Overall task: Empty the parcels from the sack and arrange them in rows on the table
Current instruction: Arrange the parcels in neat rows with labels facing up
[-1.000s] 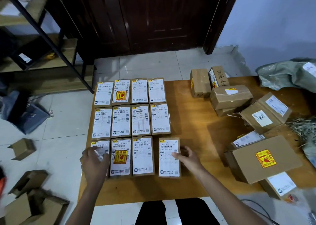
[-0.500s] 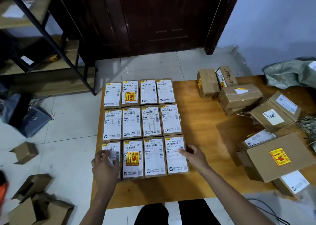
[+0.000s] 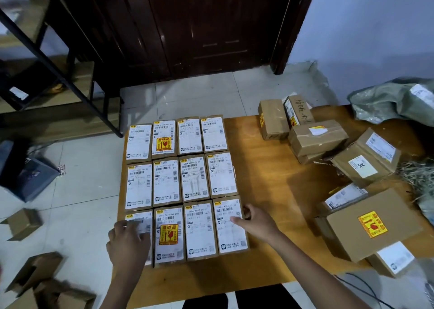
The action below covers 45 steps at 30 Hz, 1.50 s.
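Observation:
Twelve small label-up parcels lie in three rows of four on the left half of the wooden table (image 3: 270,186). My right hand (image 3: 257,223) holds the right edge of the near-right parcel (image 3: 231,234), thumb on its label, fingers curled at its side. That parcel sits flush against its neighbour. My left hand (image 3: 128,240) rests flat on the near-left parcel (image 3: 141,218) and hides its lower half. The grey-green sack (image 3: 387,102) lies crumpled at the table's far right corner.
Several loose brown boxes (image 3: 317,137) lie unsorted on the table's right side, with a large box bearing a yellow fragile sticker (image 3: 366,229) nearest. Straw (image 3: 418,177) lies by the right edge. Cardboard scraps (image 3: 35,276), a dark bin (image 3: 25,177) and a metal shelf (image 3: 58,78) stand on the left.
My right hand slid the near-right parcel leftward until it closed the gap with the row. My left hand stayed on the near-left parcel.

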Each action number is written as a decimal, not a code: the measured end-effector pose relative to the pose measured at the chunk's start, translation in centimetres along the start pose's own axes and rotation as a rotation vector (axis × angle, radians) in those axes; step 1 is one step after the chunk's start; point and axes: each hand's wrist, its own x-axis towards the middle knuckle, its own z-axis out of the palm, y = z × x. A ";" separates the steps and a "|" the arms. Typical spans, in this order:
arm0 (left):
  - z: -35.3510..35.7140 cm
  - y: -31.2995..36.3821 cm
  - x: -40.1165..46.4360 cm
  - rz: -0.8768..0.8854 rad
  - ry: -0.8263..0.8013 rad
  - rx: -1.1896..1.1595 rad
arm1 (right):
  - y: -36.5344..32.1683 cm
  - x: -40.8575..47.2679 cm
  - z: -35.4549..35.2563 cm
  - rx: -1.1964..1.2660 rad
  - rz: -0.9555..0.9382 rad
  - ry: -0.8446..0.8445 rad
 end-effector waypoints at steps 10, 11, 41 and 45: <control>-3.7 15.4 6.3 0.081 0.182 -0.305 | -5.1 8.1 -16.4 -0.314 -0.222 0.403; -3.4 17.5 6.8 0.125 0.170 -0.332 | -5.8 9.4 -17.9 -0.399 -0.218 0.440; 2.6 34.9 14.7 0.143 -0.328 -0.622 | -7.9 19.3 -20.1 0.473 -0.064 0.231; 1.8 34.6 15.3 -0.176 -0.473 -0.964 | -7.5 17.0 -19.1 1.419 0.130 -0.262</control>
